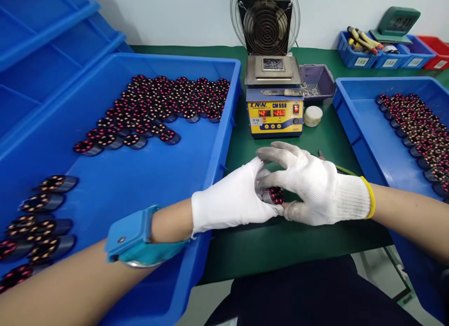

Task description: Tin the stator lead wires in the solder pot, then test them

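Both gloved hands meet over the green mat in front of me. My left hand [233,199], in a white glove with a blue wrist strap, is closed around a small dark round coil part [273,195] with red windings. My right hand [310,183], in a white glove with a yellow cuff, also pinches the same part from the right, its upper fingers curled above it. Most of the part is hidden between the fingers.
A large blue tray [196,181] on the left holds many similar coil parts [164,106]. A second blue tray [365,129] on the right holds more. A yellow solder pot [274,113] with a fan [265,22] behind, a purple bin [321,80] and a white round tin [313,116] stand ahead.
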Tool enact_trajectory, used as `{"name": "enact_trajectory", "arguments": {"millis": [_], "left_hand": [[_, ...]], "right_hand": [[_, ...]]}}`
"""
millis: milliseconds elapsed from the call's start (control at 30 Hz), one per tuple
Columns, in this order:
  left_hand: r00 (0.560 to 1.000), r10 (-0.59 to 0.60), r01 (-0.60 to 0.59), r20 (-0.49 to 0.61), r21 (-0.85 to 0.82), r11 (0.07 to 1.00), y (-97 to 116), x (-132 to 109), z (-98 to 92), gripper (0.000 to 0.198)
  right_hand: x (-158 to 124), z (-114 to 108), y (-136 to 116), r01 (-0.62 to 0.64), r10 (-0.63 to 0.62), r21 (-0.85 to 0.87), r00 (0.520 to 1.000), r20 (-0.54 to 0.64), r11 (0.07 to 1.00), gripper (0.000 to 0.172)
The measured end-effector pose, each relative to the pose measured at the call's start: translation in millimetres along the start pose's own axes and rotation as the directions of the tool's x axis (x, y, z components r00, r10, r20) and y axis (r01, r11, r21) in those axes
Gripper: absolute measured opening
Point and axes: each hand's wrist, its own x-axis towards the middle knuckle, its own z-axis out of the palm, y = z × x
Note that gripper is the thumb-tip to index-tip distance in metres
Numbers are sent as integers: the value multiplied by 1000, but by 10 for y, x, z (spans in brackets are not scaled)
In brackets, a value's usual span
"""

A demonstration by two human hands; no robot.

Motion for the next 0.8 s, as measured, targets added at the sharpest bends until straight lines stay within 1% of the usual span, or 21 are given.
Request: {"name": "enact_trajectory", "arguments": {"millis": [67, 133, 200, 233, 267, 300, 367, 433, 500, 533, 567, 600, 633, 700, 733, 767, 800], "left_hand": [[1000, 12, -10, 18, -123, 992, -24, 6, -22, 56], [998, -16, 29, 59, -222, 975, -55, 8, -59, 48], [995, -49, 70, 86, -256, 964, -67, 5, -104, 43], [994, -54, 75, 91, -251, 965, -60, 1, -125, 39], [994, -48, 70, 94, -239, 969, -45, -5, -143, 34], [995, -35, 56, 97, -226, 973, -26, -12, -159, 28], [993, -18, 42, 119, -208, 977, 11, -26, -184, 19], [988, -25, 59, 152, -227, 972, 26, -34, -203, 15], [987, -24, 68, 156, -279, 958, 14, -37, -219, 12], [989, -26, 70, 145, -307, 949, 3, -36, -225, 13], [991, -30, 71, 128, -333, 940, -10, -35, -229, 15], [993, -37, 75, 112, -357, 931, -21, -33, -230, 16], [994, -44, 79, 100, -383, 920, -29, -30, -229, 16], [996, -56, 84, 76, -440, 894, -37, -23, -221, 19], [996, -57, 80, 64, -469, 880, -37, -18, -216, 22], [997, -57, 77, 56, -492, 867, -35, -13, -210, 24], [997, -59, 78, 54, -508, 858, -32, -8, -205, 26]], "right_hand": [[10, -13, 11, -59, 62, 86, 998, -25, 995, 43], [11, -46, 35, -162, 171, 186, 985, -36, 969, 40], [4, -81, 67, -241, 257, 258, 966, -30, 936, 42], [-1, -93, 84, -237, 255, 278, 967, -28, 931, 46], [-5, -99, 100, -198, 217, 290, 976, -31, 936, 50], [-9, -101, 116, -134, 153, 294, 987, -41, 946, 52], [-10, -95, 142, 13, 11, 266, 996, -90, 964, 50], [-7, -92, 160, 107, -75, 189, 983, -167, 976, 37], [-6, -106, 170, 136, -110, 94, 965, -239, 986, 20], [-7, -120, 173, 145, -126, 54, 957, -262, 988, 12], [-10, -138, 175, 154, -141, 28, 951, -277, 988, 6], [-15, -157, 175, 153, -141, 20, 948, -285, 988, 6], [-21, -175, 174, 132, -116, 35, 950, -291, 991, 8], [-32, -198, 168, 56, -7, 142, 946, -323, 988, 11], [-35, -199, 161, 7, 71, 222, 938, -339, 975, 8], [-35, -193, 153, -47, 155, 303, 926, -344, 952, 2], [-31, -179, 141, -97, 227, 370, 917, -327, 924, 12]]}}
